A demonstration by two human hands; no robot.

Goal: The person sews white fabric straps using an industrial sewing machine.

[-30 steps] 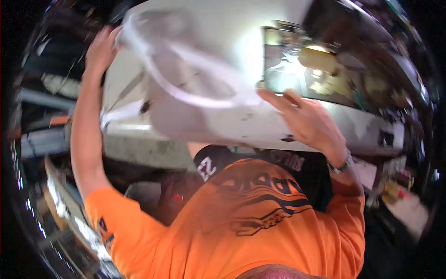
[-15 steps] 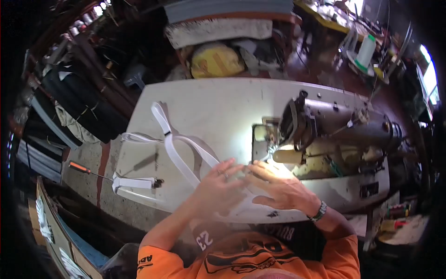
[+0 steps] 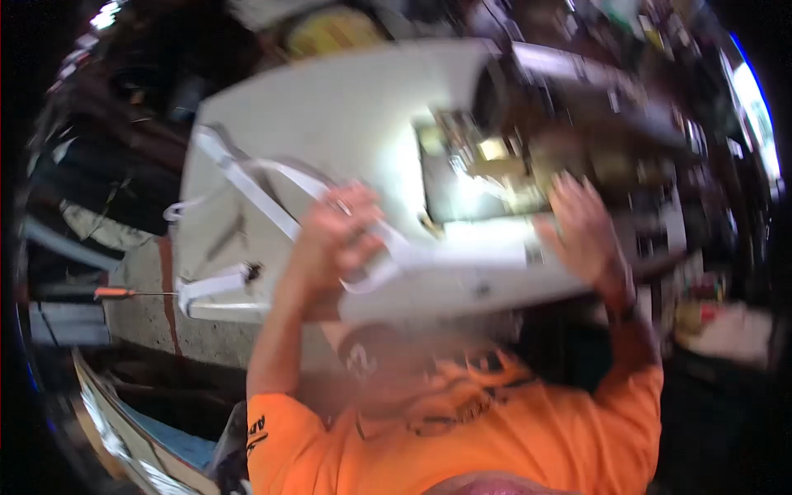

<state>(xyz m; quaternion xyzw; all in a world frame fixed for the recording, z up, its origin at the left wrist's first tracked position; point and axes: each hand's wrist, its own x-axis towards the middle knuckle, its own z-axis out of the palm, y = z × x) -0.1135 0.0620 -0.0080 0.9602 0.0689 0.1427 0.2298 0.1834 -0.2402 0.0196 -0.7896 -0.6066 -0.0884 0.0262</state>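
A long white strap (image 3: 262,200) lies in loops across the pale sewing table (image 3: 346,99), one end stretching right below the machine's needle area. My left hand (image 3: 340,229) is over the strap with its fingers curled round it, though motion blurs the grip. To the right, my right hand (image 3: 582,231) has its fingers stretched out and apart, beside the strap's right end and the front of the sewing machine (image 3: 577,107). Nothing shows in that hand. The machine's lamp lights the metal plate under the needle area.
At the table's left edge, a screwdriver (image 3: 115,293) with an orange handle sticks out beside a short white band (image 3: 216,285). Dark rolls of material (image 3: 107,165) stand on the left. A yellow object (image 3: 334,33) is behind the table.
The view has shifted, blurring the picture. My hands have moved apart: the left has curled at the strap, the right has gone right. The strap's right end now shows.
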